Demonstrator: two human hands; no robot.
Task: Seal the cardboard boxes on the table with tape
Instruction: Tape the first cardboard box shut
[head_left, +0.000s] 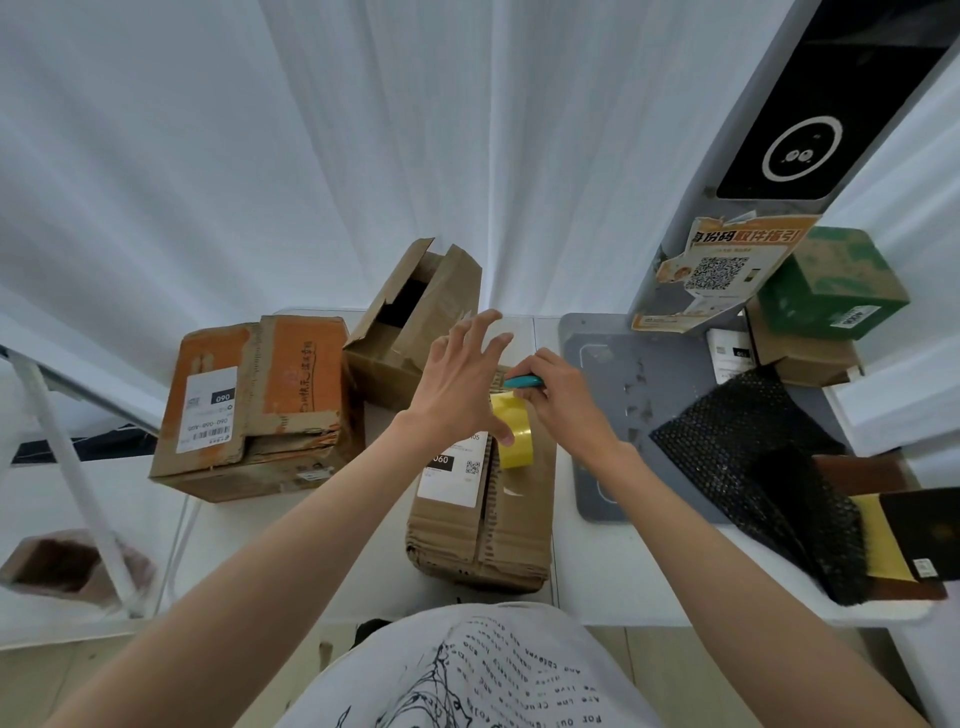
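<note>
Tape roll (511, 434) on ctr box (483, 519); labelled box (249, 410) left, open box (410, 322) behind.

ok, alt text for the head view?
A person's left hand spreads open over a yellow tape roll on a closed cardboard box, while the right hand holds a teal cutter. An open box stands behind.

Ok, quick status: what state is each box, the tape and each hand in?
Front box: flaps closed, tape roll on top.
Tape roll: yellow, resting on the front box.
Orange box: closed.
Rear box: flaps open.
Green box: closed.
Left hand: open, fingers spread.
Right hand: gripping a teal cutter.
</note>
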